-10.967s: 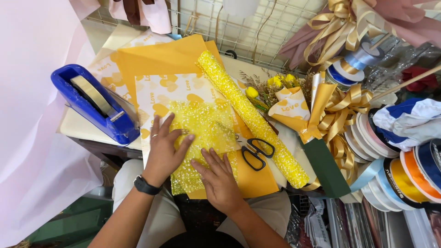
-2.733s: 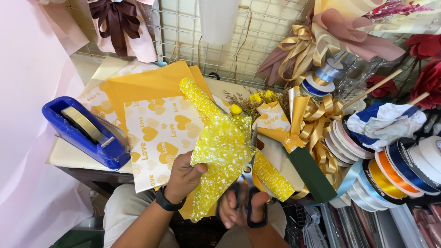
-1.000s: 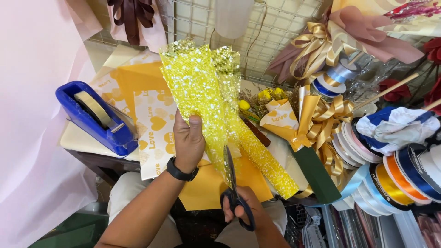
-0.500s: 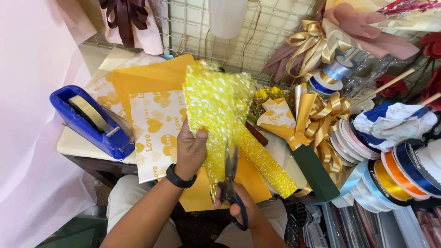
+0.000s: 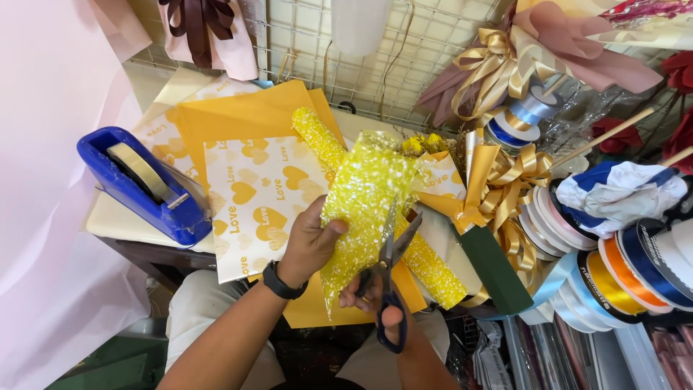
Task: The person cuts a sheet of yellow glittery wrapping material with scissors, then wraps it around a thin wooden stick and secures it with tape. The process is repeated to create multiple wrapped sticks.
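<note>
Two hands were seen at work | yellow mesh sheet (image 5: 364,198) was gripped by left hand (image 5: 312,242), fingers closed on it, above counter (image 5: 119,222) | blue-handled scissors (image 5: 390,285) were held by right hand (image 5: 372,296), blades parted at mesh edge | blue tape dispenser (image 5: 141,184) well apart at left

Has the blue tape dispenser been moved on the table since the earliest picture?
No. The blue tape dispenser sits at the same left table corner, beside the heart-print paper, as before; only the camera view shifted.
</note>
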